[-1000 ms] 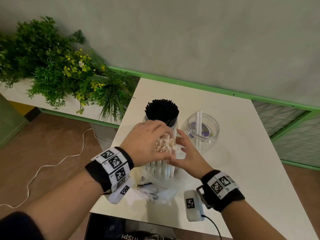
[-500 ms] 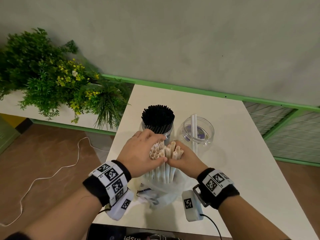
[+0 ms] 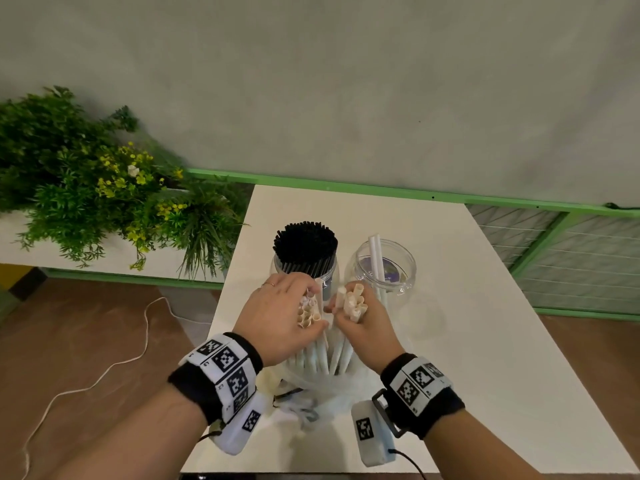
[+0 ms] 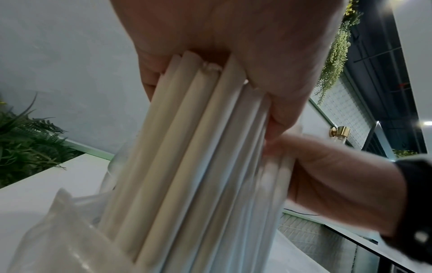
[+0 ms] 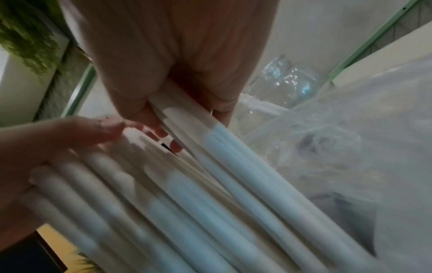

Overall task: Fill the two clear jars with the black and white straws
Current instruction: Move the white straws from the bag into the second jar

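Note:
Two clear jars stand at the middle of the white table (image 3: 485,306). The left jar (image 3: 304,268) is packed with black straws (image 3: 306,242). The right jar (image 3: 384,268) holds a couple of white straws (image 3: 374,258). In front of them a bundle of white straws stands upright in a clear plastic bag (image 3: 311,386). My left hand (image 3: 284,317) grips one part of the bundle (image 3: 309,311), also the straws (image 4: 187,147). My right hand (image 3: 360,323) grips a separate handful of white straws (image 3: 353,303), seen as the straws (image 5: 233,166) in the right wrist view.
A planter with green plants and yellow flowers (image 3: 86,188) sits left of the table. A white cable (image 3: 104,372) trails on the brown floor. A green-framed wire mesh panel (image 3: 571,258) runs to the right. The table edge is close to my wrists.
The single bundle has been split: my right hand closed around a handful and drew it to the right, away from the part my left hand holds.

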`<move>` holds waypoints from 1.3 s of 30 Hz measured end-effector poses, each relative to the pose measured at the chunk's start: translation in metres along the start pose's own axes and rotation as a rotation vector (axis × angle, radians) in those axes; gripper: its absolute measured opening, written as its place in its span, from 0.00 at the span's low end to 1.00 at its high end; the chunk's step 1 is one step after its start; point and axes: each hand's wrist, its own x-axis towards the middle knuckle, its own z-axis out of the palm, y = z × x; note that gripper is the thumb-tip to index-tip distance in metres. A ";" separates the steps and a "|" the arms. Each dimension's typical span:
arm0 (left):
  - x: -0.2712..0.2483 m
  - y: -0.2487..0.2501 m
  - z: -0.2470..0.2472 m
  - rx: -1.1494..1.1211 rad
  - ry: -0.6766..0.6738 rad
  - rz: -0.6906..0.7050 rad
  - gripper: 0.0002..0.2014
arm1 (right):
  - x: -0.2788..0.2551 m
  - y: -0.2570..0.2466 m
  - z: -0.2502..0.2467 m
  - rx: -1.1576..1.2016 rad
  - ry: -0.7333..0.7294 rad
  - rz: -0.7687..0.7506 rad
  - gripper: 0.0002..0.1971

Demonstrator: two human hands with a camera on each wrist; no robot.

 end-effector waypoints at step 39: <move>0.009 0.001 -0.002 0.066 -0.035 -0.040 0.21 | 0.130 0.035 -0.088 -0.398 0.096 -0.026 0.13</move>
